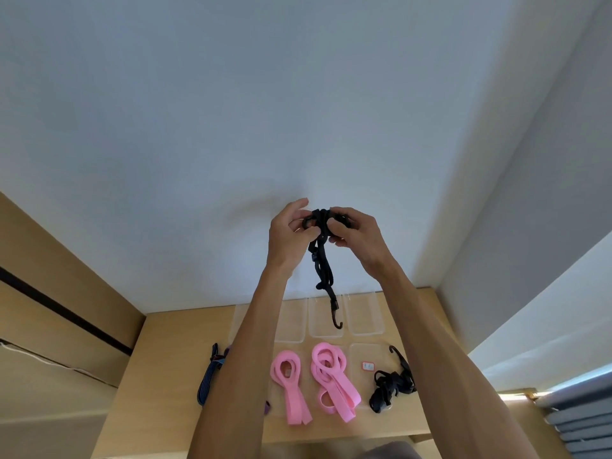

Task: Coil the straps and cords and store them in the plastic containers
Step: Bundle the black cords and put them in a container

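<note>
Against the pale wall, above a light wooden table (159,366), both arms are raised and meet at a bundle of black bungee cord (323,256). Largest first: the table carries clear plastic containers (364,318) in a row along its far edge, and more clear trays nearer the person, hard to outline.

On or over those nearer trays lie two pink flat straps (289,385), looped at the top with tails trailing toward the person; they look soft and limp, no memory. Right of them sits a black strap with a hook (392,385), loosely heaped. Left, partly behind the left forearm, a dark blue striped cord (208,376).

Left hand (288,233): fingers curled, pinching the left side of the coil. Right hand (354,231): fingers closed round the right side of the same coil. The cord's free tail hangs straight down between the wrists, ending in a small black hook (337,321) in front of the middle container.

Judgement: cord is light, elastic, likely to spring open if released; hold at the wound core, not the tail. Hook is rigid, may snag loops.
</note>
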`<move>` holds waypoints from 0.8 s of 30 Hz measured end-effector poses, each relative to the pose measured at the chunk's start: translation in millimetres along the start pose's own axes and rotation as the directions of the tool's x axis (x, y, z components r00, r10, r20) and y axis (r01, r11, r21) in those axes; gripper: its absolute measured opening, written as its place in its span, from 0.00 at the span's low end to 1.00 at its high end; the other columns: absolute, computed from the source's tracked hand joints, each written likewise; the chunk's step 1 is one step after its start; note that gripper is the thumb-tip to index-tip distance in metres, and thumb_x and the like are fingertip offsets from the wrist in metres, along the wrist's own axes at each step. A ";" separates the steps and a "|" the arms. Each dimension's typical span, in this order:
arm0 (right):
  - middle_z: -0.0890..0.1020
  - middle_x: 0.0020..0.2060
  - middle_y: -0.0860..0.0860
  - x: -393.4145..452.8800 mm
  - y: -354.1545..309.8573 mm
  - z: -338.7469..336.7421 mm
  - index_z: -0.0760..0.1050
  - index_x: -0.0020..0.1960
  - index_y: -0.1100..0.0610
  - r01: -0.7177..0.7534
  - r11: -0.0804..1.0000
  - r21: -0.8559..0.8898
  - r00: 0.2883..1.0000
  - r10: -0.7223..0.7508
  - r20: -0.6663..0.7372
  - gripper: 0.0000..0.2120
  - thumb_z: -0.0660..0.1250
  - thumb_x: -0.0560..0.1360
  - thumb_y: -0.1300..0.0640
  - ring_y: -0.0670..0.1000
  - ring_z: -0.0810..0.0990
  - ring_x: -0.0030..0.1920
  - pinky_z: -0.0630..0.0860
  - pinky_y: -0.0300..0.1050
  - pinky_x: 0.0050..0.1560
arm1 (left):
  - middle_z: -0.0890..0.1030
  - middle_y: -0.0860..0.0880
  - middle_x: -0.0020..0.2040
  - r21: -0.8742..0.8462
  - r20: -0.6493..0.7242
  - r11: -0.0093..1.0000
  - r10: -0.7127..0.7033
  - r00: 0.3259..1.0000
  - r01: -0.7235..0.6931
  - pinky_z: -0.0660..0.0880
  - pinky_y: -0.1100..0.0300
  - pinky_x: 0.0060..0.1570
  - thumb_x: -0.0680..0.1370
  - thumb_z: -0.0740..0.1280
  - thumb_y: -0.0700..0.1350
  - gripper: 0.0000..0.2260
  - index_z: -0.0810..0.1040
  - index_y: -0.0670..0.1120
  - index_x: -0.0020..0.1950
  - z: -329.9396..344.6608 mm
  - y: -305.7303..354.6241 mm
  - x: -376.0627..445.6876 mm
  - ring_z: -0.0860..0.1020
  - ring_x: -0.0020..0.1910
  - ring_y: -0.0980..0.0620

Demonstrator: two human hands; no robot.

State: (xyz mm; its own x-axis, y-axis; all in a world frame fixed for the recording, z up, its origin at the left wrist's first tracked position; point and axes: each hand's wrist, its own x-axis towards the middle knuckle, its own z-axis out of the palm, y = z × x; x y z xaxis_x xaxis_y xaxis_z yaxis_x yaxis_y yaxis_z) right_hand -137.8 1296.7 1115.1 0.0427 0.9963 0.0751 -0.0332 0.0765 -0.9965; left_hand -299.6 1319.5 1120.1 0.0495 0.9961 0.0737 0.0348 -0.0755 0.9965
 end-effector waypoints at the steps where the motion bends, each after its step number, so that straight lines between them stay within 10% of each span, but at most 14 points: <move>1: 0.85 0.44 0.55 1.4 0.4 -1.2 0.81 0.56 0.55 0.027 0.999 0.035 1.000 -0.026 -0.011 0.08 0.69 0.77 0.61 0.51 0.84 0.43 0.80 0.41 0.47 | 0.83 0.50 0.53 0.039 -0.013 0.999 -0.033 0.999 0.033 0.78 0.66 0.46 0.70 0.74 0.39 0.22 0.78 0.51 0.63 0.3 1.2 1.6 0.83 0.49 0.56; 5: 0.84 0.47 0.57 8.9 1.7 -4.2 0.76 0.59 0.59 0.041 0.998 0.045 0.994 -0.036 -0.107 0.16 0.74 0.72 0.64 0.52 0.84 0.46 0.80 0.45 0.53 | 0.86 0.46 0.42 0.054 -0.030 0.961 -0.270 0.962 0.271 0.76 0.61 0.35 0.71 0.70 0.59 0.18 0.84 0.46 0.49 0.8 5.1 7.3 0.82 0.34 0.51; 14: 0.82 0.44 0.55 17.0 6.8 -5.6 0.79 0.48 0.61 0.103 0.992 -0.067 0.993 -0.107 -0.056 0.10 0.71 0.69 0.70 0.50 0.81 0.44 0.78 0.43 0.48 | 0.85 0.39 0.44 -0.209 0.056 0.880 -0.425 0.904 0.426 0.77 0.62 0.33 0.81 0.69 0.49 0.14 0.82 0.38 0.52 0.4 4.5 17.3 0.85 0.38 0.46; 20: 0.80 0.62 0.40 23.2 4.4 -7.5 0.80 0.60 0.49 0.141 0.967 -0.212 0.990 -0.142 0.011 0.15 0.70 0.74 0.57 0.42 0.74 0.66 0.68 0.43 0.68 | 0.86 0.40 0.49 -0.035 0.161 0.962 -0.262 0.952 0.271 0.81 0.59 0.54 0.77 0.71 0.38 0.08 0.84 0.37 0.54 -2.3 3.5 17.6 0.85 0.49 0.47; 24: 0.84 0.53 0.45 33.9 0.5 -7.8 0.84 0.55 0.55 0.067 0.978 -0.199 0.994 -0.048 0.102 0.10 0.69 0.75 0.61 0.45 0.82 0.53 0.76 0.45 0.55 | 0.87 0.42 0.48 0.052 0.234 0.991 -0.130 0.964 0.121 0.80 0.65 0.49 0.74 0.71 0.32 0.12 0.85 0.39 0.56 -1.1 5.3 19.2 0.85 0.49 0.49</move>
State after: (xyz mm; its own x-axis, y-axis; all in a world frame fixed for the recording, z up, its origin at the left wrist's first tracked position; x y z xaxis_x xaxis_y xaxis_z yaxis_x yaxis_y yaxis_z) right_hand -128.6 1330.2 1116.9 -0.0575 0.9904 0.1260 0.1690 0.1341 -0.9765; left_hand -299.5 1338.3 1126.8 0.2765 0.9587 -0.0670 0.0928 0.0428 0.9948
